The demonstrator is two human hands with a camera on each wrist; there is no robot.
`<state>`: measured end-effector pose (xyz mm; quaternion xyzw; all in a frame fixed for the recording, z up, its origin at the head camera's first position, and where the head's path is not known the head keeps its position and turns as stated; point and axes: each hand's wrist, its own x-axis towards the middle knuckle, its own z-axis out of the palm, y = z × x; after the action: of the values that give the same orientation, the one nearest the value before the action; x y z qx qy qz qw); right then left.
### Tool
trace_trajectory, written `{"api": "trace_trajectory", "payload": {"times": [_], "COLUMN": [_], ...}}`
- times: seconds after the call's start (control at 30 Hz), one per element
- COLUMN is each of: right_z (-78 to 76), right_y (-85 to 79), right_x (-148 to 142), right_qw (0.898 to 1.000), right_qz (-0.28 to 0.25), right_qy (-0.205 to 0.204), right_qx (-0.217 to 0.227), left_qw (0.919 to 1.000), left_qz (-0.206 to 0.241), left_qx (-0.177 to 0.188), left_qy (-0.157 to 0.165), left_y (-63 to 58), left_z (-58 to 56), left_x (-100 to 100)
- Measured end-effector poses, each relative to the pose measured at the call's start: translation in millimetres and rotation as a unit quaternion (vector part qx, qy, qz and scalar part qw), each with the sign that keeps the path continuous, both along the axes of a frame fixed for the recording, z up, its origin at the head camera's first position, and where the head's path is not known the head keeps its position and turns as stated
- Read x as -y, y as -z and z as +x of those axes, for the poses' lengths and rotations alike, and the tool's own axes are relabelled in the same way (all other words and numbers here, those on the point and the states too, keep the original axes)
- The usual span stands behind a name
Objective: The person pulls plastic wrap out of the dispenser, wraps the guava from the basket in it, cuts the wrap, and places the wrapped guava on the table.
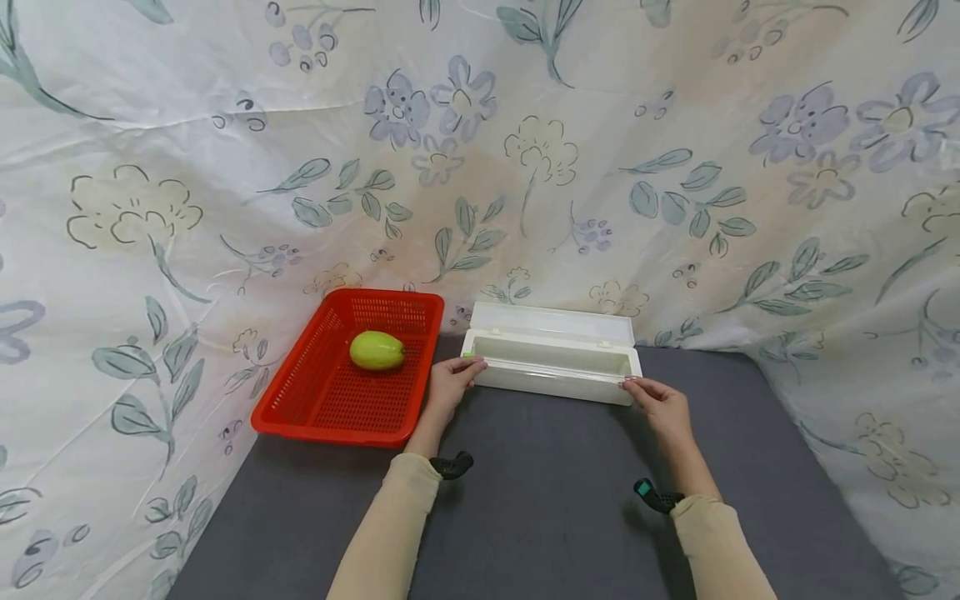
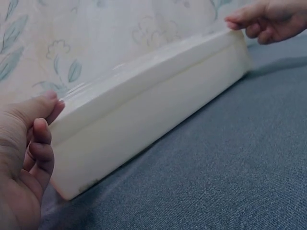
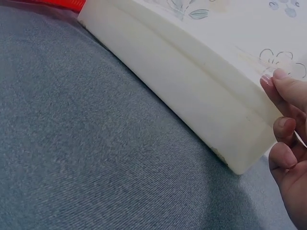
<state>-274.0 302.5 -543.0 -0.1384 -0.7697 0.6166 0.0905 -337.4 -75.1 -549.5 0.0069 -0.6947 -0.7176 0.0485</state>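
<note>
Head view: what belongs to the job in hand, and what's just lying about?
Seemingly in the job:
left hand
right hand
clear film, apparently pinched by both
white box, lid open

Seemingly lying about:
red basket
green fruit inside it

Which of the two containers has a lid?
The long white box: its lid stands open at the back, whereas the red basket beside it shows no lid.
</note>
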Motion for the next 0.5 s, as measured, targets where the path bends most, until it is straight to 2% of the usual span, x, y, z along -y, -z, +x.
{"api": "trace_trajectory", "payload": {"times": [0.3,0.5], "right_z": [-3.5,-5.9], "right_y": [-5.6,-7.8], "right_x": [-2.2,-2.3], "right_qw": [1.0,1.0], "right_qz": [-0.006,-0.023], "right_qy": [-0.006,-0.007], "right_qx": [0.009,-0.003], "left_qw": [0.9999,0.9998], "left_qz": [-0.004,0.01], "left_qx": [-0.003,0.0], "left_qy": [-0.014,-0.019], "left_y": [-2.7,-8.5], "left_z": [-1.2,-1.8], "left_x": [-3.8,-6.6]}}
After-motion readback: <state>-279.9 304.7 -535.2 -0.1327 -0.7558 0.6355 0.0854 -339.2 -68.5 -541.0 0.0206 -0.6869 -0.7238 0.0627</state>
